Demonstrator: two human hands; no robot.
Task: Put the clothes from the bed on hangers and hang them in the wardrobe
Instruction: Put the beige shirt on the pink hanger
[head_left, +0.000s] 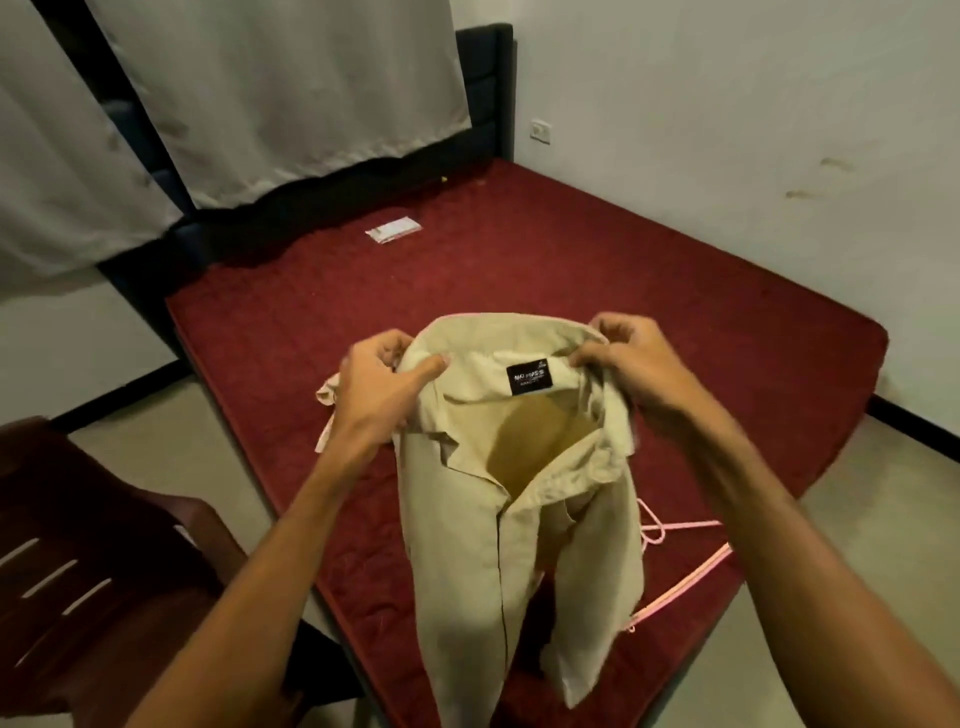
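Observation:
A beige collared shirt (467, 519) with a black neck label hangs in the air over the near corner of the bed (623, 291), its front open toward me. My left hand (382, 387) grips its left shoulder by the collar, thumb on the inside. On the other side, my right hand (631, 364) pinches the collar's right end. A pink hanger (680, 530) lies on the red mattress just right of the shirt, partly hidden behind it. No wardrobe is in view.
A dark wooden chair (104, 571) stands at the lower left, close to the bed's corner. A small white packet (393, 229) lies on the far part of the mattress. Pale curtains (260, 104) hang behind the dark headboard; a white wall runs along the right.

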